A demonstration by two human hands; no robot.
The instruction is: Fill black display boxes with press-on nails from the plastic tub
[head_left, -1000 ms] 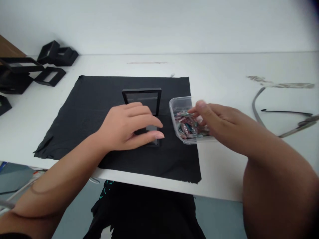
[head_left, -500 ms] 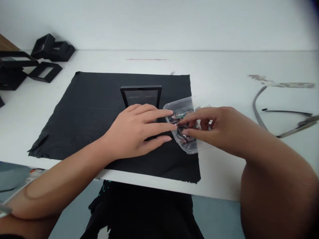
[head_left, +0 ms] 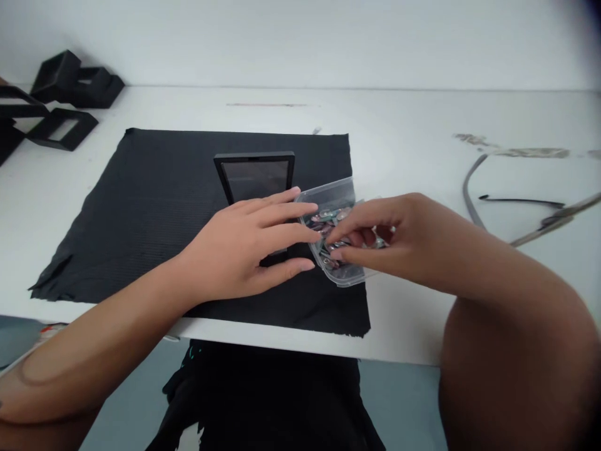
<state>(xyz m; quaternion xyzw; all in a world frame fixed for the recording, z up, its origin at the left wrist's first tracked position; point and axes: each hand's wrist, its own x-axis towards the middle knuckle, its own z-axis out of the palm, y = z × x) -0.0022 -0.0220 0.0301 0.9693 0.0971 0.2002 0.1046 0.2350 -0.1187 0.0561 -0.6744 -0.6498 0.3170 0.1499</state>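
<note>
A clear plastic box (head_left: 340, 279) holds a jumble of small shiny pieces (head_left: 331, 216), too small to name. Its left part overlaps the edge of the black cloth (head_left: 141, 188). My right hand (head_left: 389, 232) reaches into the box, thumb and forefinger nearly together among the pieces; what lies between them is hidden. With fingers spread, my left hand (head_left: 248, 241) is over the cloth, its fingertips at the box's left rim. Behind that hand a black rectangular frame (head_left: 253, 156) with a dark panel stands tilted on the cloth, its lower part mostly covered.
Several black frames (head_left: 66, 128) are piled at the table's far left. On the right lies a pair of eyeglasses (head_left: 474, 188) with grey temples, beyond my right forearm. The white table (head_left: 404, 326) meets a white wall behind.
The whole view has shifted, so everything sits a little further left and higher. My right fingers have moved slightly among the pieces. My left hand stays spread by the box rim.
</note>
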